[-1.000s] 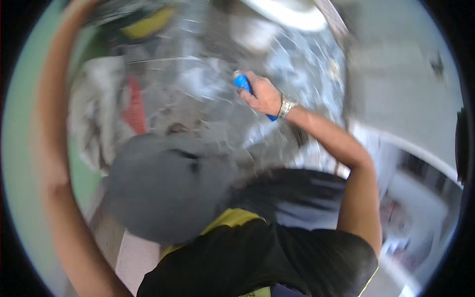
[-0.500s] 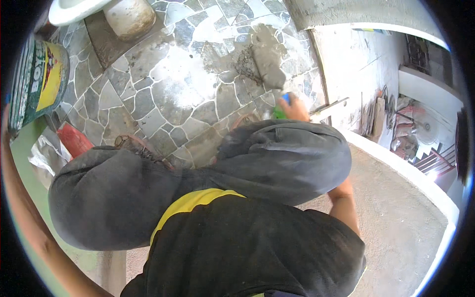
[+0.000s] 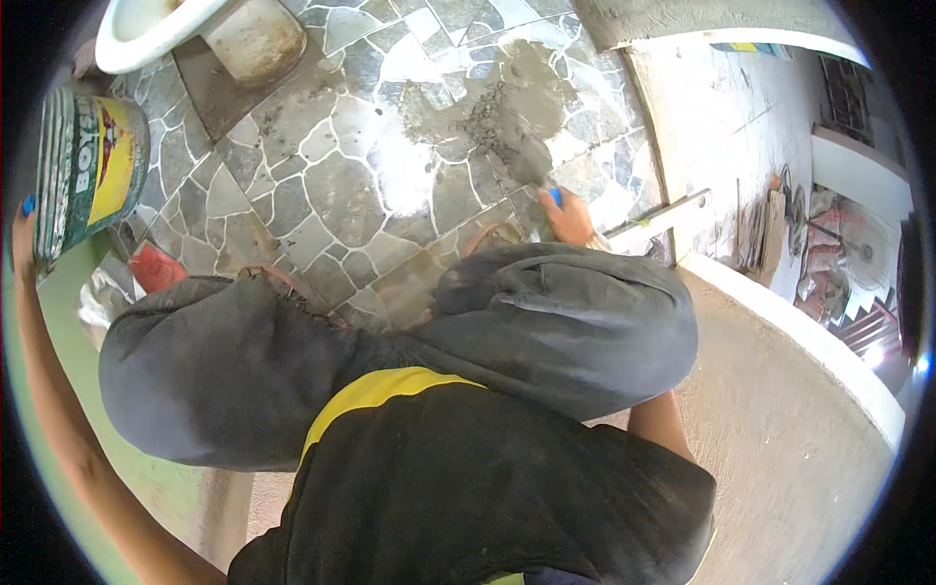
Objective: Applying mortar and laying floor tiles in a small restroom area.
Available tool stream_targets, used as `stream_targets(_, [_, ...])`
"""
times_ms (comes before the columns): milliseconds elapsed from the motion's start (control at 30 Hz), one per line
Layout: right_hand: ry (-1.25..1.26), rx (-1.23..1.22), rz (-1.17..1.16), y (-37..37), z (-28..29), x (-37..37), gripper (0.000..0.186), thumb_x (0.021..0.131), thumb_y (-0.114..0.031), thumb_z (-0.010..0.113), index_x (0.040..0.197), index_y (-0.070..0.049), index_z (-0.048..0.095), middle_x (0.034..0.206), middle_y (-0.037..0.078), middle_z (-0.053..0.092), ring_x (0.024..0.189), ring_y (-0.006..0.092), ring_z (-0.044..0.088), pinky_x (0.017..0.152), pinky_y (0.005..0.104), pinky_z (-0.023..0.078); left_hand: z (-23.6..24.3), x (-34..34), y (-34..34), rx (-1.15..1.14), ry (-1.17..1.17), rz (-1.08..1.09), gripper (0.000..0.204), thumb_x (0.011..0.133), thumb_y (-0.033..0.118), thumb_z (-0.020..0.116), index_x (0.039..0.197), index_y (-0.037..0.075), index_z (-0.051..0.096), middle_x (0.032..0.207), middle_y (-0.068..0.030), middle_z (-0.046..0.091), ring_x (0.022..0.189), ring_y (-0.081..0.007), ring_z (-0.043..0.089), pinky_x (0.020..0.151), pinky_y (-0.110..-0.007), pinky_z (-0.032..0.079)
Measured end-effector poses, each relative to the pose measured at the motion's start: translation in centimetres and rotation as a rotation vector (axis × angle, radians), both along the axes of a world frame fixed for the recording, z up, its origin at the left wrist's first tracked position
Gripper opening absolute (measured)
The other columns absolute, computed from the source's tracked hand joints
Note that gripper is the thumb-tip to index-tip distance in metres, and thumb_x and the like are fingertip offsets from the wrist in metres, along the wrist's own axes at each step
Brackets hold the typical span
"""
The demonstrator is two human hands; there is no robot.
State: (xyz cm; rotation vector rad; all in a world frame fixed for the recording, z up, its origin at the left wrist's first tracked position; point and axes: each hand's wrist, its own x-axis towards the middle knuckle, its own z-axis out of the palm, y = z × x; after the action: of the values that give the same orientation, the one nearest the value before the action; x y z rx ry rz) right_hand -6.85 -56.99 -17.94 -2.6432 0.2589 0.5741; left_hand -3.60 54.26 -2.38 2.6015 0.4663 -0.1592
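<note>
At 9 o'clock, on the rim of the view, the left hand (image 3: 23, 244) lies against, or just beside, the side of a dark green bucket (image 3: 115, 161) with a yellow label; a small blue piece (image 3: 28, 205) shows at its fingertips, but how far this hand is open, and whether it grips anything, cannot be told. Between 10 and 11 o'clock stands a white bowl (image 3: 109, 47). From 11 to 1 o'clock spreads the stone-patterned floor (image 3: 341, 200), bearing grey wet mortar (image 3: 531, 93) at about half past 12, smooth at its far end and lumpy nearer the person. The step in hand appears to be working this mortar; it is best done with the blade kept low and nearly flat, in short, even strokes that gather the lumps without scraping the stones. At 1 o'clock the trowel (image 3: 529, 161) lies at the near edge of the mortar, its blade coated grey and directed toward 11. Near 2 o'clock the right hand (image 3: 569, 218) is closed around the trowel's blue handle, fingers curled, the palm side hidden. Just past 2 o'clock, beyond the wrist, rests a pale straight bar (image 3: 663, 216), apart from the mortar.
</note>
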Motion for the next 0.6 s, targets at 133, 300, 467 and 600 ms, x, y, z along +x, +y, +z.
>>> stream_targets(133, [0.296, 0.328, -0.057, 2.6, 0.1, 4.0, 0.05, 0.094, -0.051, 0.058, 0.09, -0.001, 0.063, 0.07, 0.014, 0.063, 0.057, 0.0257, 0.063, 0.056, 0.0397, 0.05, 0.6, -0.1, -3.4, 0.039, -0.037, 0.064, 0.044, 0.093, 0.033, 0.059, 0.123, 0.001, 0.061, 0.104, -0.0083, 0.068, 0.092, -0.0161, 0.061, 0.086, -0.03, 0.049])
stream_targets(300, [0.477, 0.564, -0.121, 1.5, 6.0, 6.5, 0.041, 0.096, -0.046, 0.058, 0.089, -0.005, 0.061, 0.063, 0.005, 0.056, 0.046, 0.0146, 0.053, 0.041, 0.0314, 0.043, 1.3, 0.4, -9.6, 0.077, -0.004, 0.164, 0.061, 0.091, 0.035, 0.062, 0.139, -0.001, 0.052, 0.121, -0.0175, 0.066, 0.108, -0.0217, 0.063, 0.096, -0.032, 0.048])
stream_targets(467, [0.51, 0.38, 0.129, 7.7, 12.2, 11.4, 0.042, 0.096, -0.045, 0.062, 0.097, -0.004, 0.061, 0.062, 0.002, 0.054, 0.043, 0.013, 0.052, 0.037, 0.0289, 0.041, 4.3, -0.1, -19.4, 0.455, -0.083, 0.077, 0.074, 0.087, 0.038, 0.067, 0.144, -0.005, 0.045, 0.138, -0.0241, 0.057, 0.128, -0.0297, 0.056, 0.109, -0.035, 0.04])
stream_targets(600, [0.688, 0.437, 0.205, 20.2, 13.5, 13.9, 0.045, 0.096, -0.048, 0.061, 0.103, -0.003, 0.061, 0.063, 0.001, 0.053, 0.043, 0.0124, 0.05, 0.037, 0.0285, 0.04, 6.7, -1.4, -25.0, 0.28, 0.007, 0.406, 0.087, 0.072, 0.031, 0.069, 0.146, -0.007, 0.041, 0.15, -0.0278, 0.043, 0.14, -0.0366, 0.041, 0.116, -0.04, 0.035])
